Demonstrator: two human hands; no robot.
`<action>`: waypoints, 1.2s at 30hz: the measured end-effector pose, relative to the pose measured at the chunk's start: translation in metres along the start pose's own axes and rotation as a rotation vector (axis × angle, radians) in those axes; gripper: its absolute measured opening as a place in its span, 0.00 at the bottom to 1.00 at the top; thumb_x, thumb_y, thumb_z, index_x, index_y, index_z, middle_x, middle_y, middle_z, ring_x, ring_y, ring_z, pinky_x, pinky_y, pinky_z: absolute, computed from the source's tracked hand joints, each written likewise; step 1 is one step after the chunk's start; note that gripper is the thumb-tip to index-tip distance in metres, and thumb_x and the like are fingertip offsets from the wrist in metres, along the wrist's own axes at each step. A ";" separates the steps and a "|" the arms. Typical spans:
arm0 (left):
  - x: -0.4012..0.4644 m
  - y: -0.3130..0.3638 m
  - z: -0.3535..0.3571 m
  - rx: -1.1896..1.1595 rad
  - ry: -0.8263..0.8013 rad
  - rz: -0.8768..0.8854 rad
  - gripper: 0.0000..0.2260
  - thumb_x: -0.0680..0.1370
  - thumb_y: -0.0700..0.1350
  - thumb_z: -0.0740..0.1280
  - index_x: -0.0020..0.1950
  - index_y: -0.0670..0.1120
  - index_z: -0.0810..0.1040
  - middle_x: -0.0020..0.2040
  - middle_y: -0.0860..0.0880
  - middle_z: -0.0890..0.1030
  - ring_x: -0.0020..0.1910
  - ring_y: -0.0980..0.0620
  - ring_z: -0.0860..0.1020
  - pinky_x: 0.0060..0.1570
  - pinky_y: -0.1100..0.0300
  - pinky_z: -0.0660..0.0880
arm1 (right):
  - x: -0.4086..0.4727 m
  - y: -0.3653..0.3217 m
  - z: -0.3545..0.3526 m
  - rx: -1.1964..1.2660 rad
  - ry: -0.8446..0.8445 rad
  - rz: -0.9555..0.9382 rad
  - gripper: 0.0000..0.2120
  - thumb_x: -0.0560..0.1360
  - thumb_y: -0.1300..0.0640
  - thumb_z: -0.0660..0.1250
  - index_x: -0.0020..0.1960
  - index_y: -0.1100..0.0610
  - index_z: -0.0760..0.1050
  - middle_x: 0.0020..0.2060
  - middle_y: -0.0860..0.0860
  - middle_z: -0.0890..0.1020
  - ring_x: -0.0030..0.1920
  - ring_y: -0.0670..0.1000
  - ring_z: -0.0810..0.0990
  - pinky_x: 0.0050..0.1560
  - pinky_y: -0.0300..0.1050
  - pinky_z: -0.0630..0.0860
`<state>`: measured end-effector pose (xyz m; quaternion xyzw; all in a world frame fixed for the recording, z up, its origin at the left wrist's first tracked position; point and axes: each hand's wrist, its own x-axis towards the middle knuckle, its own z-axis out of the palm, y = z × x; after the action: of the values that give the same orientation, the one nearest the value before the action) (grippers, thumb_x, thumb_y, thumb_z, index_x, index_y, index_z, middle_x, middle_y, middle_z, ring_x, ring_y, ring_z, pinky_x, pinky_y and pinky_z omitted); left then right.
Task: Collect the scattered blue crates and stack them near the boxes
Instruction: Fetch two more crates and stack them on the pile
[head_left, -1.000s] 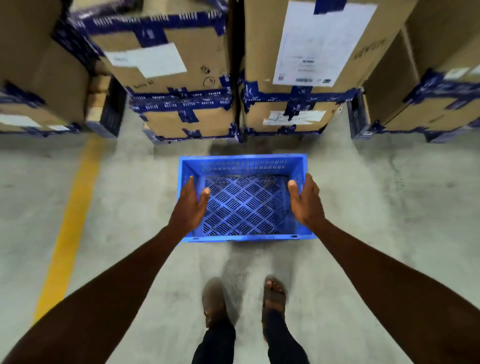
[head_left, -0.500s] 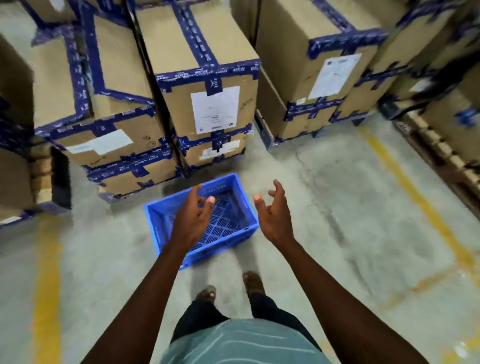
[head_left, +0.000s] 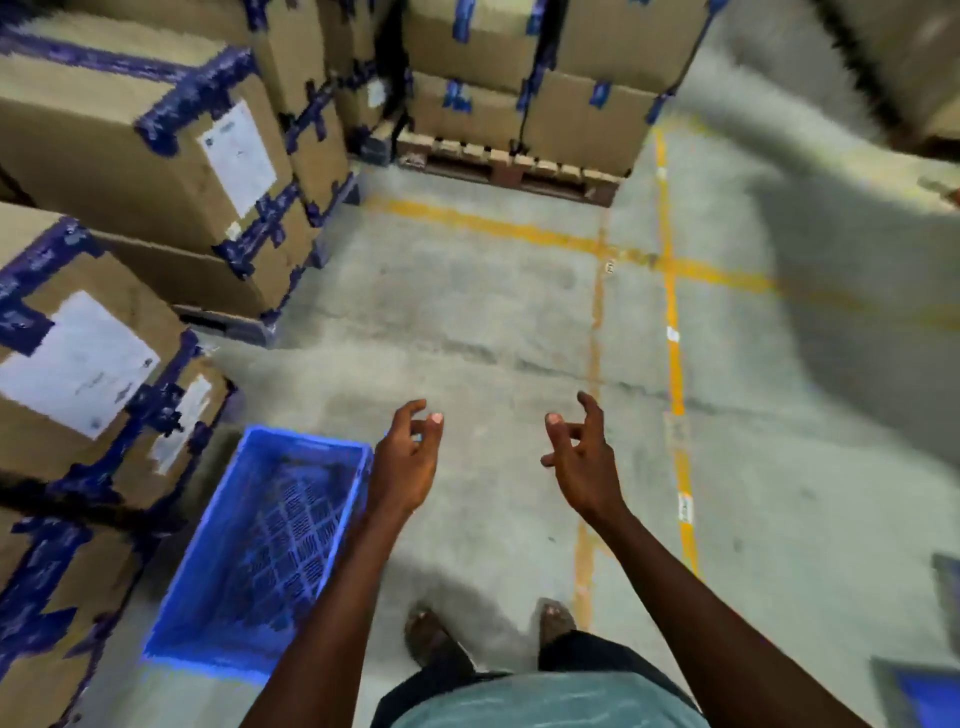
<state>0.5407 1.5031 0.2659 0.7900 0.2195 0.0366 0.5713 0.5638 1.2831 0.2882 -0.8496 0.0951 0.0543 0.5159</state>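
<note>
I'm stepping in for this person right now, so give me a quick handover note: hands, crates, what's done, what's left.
Left hand: loosely curled, holds nothing.
Right hand: the same, empty.
One blue crate sits on the floor beside the taped boxes, at your left, with nothing in it.
Done: that crate is placed by the boxes.
Left: something blue shows at the lower right edge, possibly another crate; fetch it and any others and stack them here.

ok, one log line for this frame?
crate: on floor beside boxes | left hand: empty, open | right hand: empty, open | no stack visible
</note>
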 end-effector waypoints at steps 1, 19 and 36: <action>-0.006 0.007 0.017 0.014 -0.056 0.026 0.29 0.70 0.69 0.58 0.64 0.53 0.74 0.44 0.53 0.80 0.43 0.44 0.83 0.50 0.47 0.80 | -0.008 0.013 -0.020 0.024 0.060 0.033 0.28 0.81 0.41 0.60 0.78 0.46 0.56 0.53 0.46 0.80 0.35 0.43 0.85 0.46 0.46 0.78; -0.317 0.097 0.355 0.223 -0.953 0.355 0.12 0.81 0.55 0.62 0.62 0.54 0.75 0.49 0.49 0.83 0.39 0.55 0.84 0.46 0.57 0.78 | -0.298 0.255 -0.349 0.463 0.929 0.433 0.20 0.81 0.39 0.58 0.70 0.46 0.66 0.48 0.48 0.84 0.34 0.46 0.84 0.48 0.52 0.78; -0.574 0.113 0.633 0.433 -1.523 0.486 0.09 0.82 0.53 0.62 0.60 0.53 0.76 0.47 0.50 0.84 0.38 0.55 0.84 0.39 0.58 0.74 | -0.490 0.416 -0.522 0.688 1.574 0.730 0.11 0.83 0.43 0.57 0.60 0.47 0.72 0.46 0.52 0.84 0.37 0.51 0.83 0.37 0.47 0.75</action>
<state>0.2532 0.6907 0.2626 0.7165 -0.4024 -0.4289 0.3752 -0.0077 0.6849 0.2620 -0.3599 0.6894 -0.4094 0.4771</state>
